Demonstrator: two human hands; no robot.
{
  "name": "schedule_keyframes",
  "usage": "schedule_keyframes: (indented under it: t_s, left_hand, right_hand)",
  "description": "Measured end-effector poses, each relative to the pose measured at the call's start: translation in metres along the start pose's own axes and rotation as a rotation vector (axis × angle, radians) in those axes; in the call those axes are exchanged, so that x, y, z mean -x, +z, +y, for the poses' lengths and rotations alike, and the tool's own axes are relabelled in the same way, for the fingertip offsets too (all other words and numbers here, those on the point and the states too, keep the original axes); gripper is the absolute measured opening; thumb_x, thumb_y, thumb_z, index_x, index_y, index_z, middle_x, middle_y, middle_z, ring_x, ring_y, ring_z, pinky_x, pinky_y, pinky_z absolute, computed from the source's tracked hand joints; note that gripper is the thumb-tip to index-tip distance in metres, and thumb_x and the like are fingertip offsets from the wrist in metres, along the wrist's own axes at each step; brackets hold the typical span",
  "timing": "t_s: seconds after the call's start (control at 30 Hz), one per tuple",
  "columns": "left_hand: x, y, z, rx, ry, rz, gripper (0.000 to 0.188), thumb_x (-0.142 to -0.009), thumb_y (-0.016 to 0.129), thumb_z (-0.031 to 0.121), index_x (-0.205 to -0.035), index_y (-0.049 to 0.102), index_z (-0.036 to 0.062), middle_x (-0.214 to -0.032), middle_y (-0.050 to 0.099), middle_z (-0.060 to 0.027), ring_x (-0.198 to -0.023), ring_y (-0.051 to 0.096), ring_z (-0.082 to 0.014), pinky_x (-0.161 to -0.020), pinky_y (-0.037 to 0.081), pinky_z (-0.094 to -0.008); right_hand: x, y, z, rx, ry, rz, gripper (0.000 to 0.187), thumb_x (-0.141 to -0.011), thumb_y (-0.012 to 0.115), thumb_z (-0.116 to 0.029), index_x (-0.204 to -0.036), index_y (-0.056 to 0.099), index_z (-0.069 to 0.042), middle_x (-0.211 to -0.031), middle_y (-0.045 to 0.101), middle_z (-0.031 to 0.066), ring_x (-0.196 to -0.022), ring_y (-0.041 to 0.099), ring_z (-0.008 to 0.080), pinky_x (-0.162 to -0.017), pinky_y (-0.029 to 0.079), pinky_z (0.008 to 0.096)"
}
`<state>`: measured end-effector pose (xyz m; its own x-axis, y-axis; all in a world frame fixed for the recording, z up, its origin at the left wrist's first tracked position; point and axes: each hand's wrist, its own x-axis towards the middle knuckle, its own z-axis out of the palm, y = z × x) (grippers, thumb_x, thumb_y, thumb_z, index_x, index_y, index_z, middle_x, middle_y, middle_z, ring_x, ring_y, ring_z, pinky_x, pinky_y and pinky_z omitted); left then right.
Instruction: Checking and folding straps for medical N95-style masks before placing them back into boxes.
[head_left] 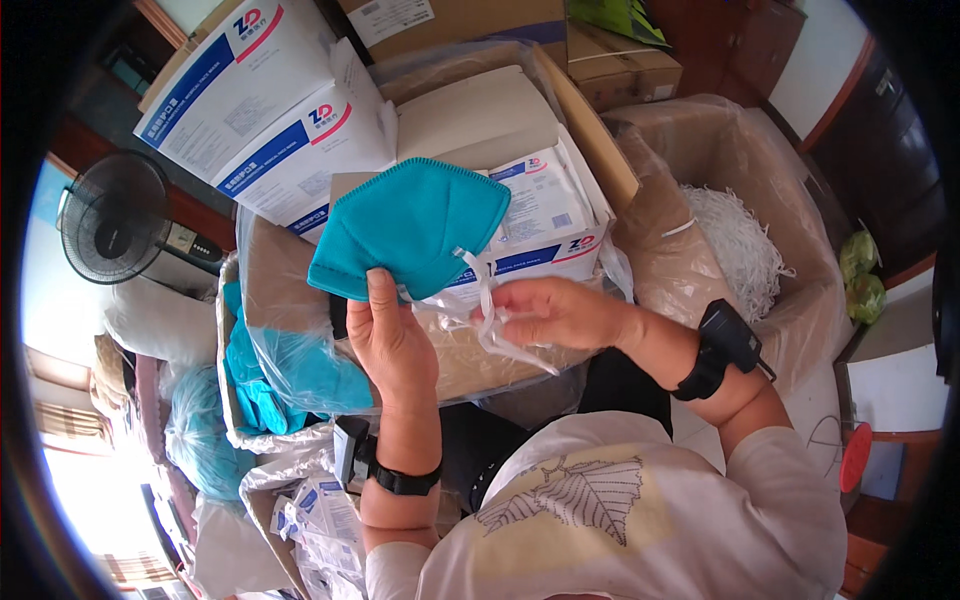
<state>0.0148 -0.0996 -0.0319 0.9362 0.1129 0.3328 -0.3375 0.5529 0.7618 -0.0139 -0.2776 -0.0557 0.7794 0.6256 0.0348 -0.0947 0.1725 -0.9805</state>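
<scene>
A teal folded face mask [412, 225] is held up in front of me, its lower edge pinched between the thumb and fingers of my left hand [392, 335]. White straps [487, 305] hang from the mask's lower right side. My right hand [555, 312] has its fingers closed around these straps, to the right of the mask. Behind the mask stands an open white carton [545, 255] with flat printed packets [540, 195] inside. The fingertips of my left hand are partly hidden behind the mask.
White and blue boxes [310, 140] are stacked at the far left. A large lined carton [690, 140] on the right holds a heap of white straps [735, 245]. More teal masks [262, 375] fill a bag at left, above a container of printed packets [325, 520]. A black fan [115, 225] stands farther left.
</scene>
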Motion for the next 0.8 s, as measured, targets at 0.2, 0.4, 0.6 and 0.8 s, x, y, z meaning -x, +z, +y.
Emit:
schedule_keyframes:
  t_s: [0.2,0.4,0.6,0.8]
  left_hand:
    - [-0.012,-0.015,0.016,0.043,0.086,0.137,0.022,-0.088,0.051,0.016,-0.105,0.055,0.0029,-0.103,0.058,-0.0048,-0.091,0.054,-0.0116,-0.081,0.042,-0.0257]
    - [-0.005,-0.015,0.016,0.070,-0.034,0.113,0.022,-0.089,0.050,0.016,-0.107,0.053,0.0031,-0.102,0.058,-0.0050,-0.090,0.055,-0.0115,-0.079,0.045,-0.0253]
    - [0.017,-0.001,0.001,0.057,-0.121,0.067,0.021,-0.089,0.049,0.015,-0.107,0.053,0.0051,-0.100,0.058,-0.0029,-0.088,0.054,-0.0092,-0.074,0.044,-0.0219]
    - [0.031,-0.016,-0.010,-0.236,-0.016,0.208,0.031,-0.088,0.049,0.011,-0.118,0.046,0.0026,-0.116,0.050,-0.0096,-0.102,0.049,-0.0179,-0.089,0.037,-0.0306]
  right_hand:
    - [0.029,0.015,0.047,-0.286,0.344,-0.081,0.025,-0.089,0.051,-0.027,-0.097,0.057,-0.005,-0.102,0.055,0.0005,-0.092,0.050,0.0073,-0.080,0.040,0.0212]
    - [0.038,-0.022,0.031,0.192,0.160,0.397,0.034,-0.087,0.054,-0.025,-0.111,0.050,0.000,-0.121,0.048,0.0091,-0.109,0.046,0.0135,-0.089,0.039,0.0265]
    - [-0.015,0.018,-0.029,0.495,-0.444,0.386,0.030,-0.089,0.049,-0.023,-0.108,0.049,0.001,-0.095,0.058,0.0087,-0.089,0.056,0.0170,-0.076,0.044,0.0287]
    - [-0.017,0.028,-0.002,0.389,-0.119,0.391,0.024,-0.089,0.046,-0.022,-0.093,0.050,0.001,-0.073,0.059,0.0160,-0.067,0.058,0.0297,-0.061,0.044,0.0365]
